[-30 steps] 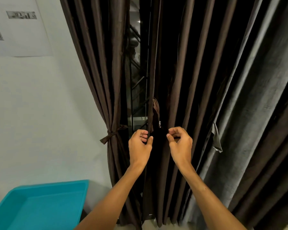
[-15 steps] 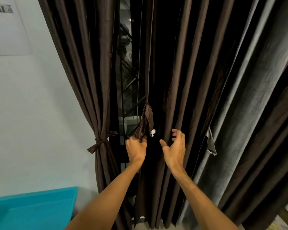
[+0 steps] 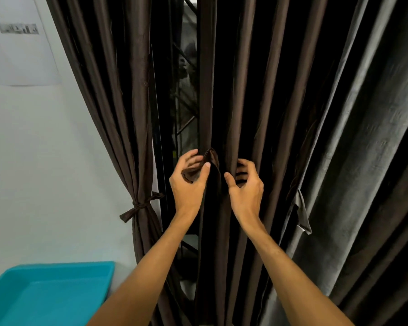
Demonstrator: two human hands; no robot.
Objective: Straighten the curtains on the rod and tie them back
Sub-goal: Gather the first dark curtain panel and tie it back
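Left hand (image 3: 189,184): thumb and fingers pinch the brown tie strap (image 3: 193,171) at the middle curtain's (image 3: 243,90) edge. Right hand (image 3: 246,191): fingers curled into that curtain's folds; I cannot tell if they grip. Left curtain (image 3: 127,114) hangs tied.

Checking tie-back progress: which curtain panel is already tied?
The left brown panel beside the wall: a knotted tie gathers it. The middle brown panel hangs loose, its tie strip in the left hand; the grey curtain is ungathered.
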